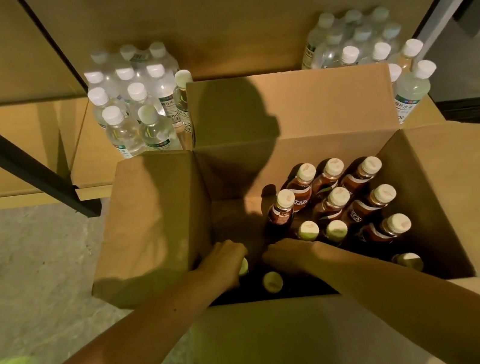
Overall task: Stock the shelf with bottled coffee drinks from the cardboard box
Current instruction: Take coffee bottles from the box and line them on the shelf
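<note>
Left hand (223, 257) curls over a bottle (242, 266) in the box (156, 221), right hand (288, 251) grip unclear; blind double lift could topple standing bottles (335, 229) just beyond it.

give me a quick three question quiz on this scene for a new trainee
1. True or false: the left hand and right hand both reach into the cardboard box.
2. Where do the clear bottles stand? A in the box; B on the low shelf behind the box; C on the floor before the box.
3. Fill in: the coffee bottles leave the box floor bare at its far ___ corner.
Key: 1 true; 2 B; 3 left.
</note>
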The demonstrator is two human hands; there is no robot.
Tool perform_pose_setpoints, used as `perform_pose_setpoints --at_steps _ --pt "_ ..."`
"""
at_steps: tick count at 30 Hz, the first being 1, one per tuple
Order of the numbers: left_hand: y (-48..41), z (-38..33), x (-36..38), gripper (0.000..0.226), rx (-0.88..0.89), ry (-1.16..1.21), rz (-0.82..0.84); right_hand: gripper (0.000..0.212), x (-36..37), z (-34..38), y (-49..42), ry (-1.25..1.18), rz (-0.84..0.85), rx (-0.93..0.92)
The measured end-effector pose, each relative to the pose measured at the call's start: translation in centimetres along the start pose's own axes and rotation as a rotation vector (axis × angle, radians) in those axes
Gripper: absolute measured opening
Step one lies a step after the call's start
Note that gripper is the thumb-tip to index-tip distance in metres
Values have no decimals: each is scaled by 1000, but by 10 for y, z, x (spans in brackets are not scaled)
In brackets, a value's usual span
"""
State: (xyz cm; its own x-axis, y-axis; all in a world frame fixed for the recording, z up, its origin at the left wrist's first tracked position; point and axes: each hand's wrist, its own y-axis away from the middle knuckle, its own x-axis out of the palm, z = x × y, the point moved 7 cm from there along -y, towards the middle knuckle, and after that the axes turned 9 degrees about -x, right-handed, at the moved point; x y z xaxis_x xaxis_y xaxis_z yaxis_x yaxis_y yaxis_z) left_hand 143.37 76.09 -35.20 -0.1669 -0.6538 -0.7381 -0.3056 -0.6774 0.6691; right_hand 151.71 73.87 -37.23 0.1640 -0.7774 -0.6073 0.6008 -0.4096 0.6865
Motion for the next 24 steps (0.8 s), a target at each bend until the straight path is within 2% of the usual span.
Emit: perform_pose_setpoints --at_steps 5,11,15,18,21,24 --pt "5 -1 -10 28 -10 -29 -65 28 -4 0 3 -40 -70 -5" --pt "23 8 -52 28 42 77 -246 34 -13 -15 27 -311 -321 35" --pt "50 21 -99 35 120 338 -390 29 -37 -6 59 -519 -522 -65" --pt "77 29 -132 42 216 665 -448 21 -67 11 92 -703 -680 -189" --pt "98 33 -159 30 319 963 -487 18 -91 19 119 -857 -769 -242" --pt "116 34 -183 31 336 1173 -556 14 -118 27 153 -973 -905 -265"
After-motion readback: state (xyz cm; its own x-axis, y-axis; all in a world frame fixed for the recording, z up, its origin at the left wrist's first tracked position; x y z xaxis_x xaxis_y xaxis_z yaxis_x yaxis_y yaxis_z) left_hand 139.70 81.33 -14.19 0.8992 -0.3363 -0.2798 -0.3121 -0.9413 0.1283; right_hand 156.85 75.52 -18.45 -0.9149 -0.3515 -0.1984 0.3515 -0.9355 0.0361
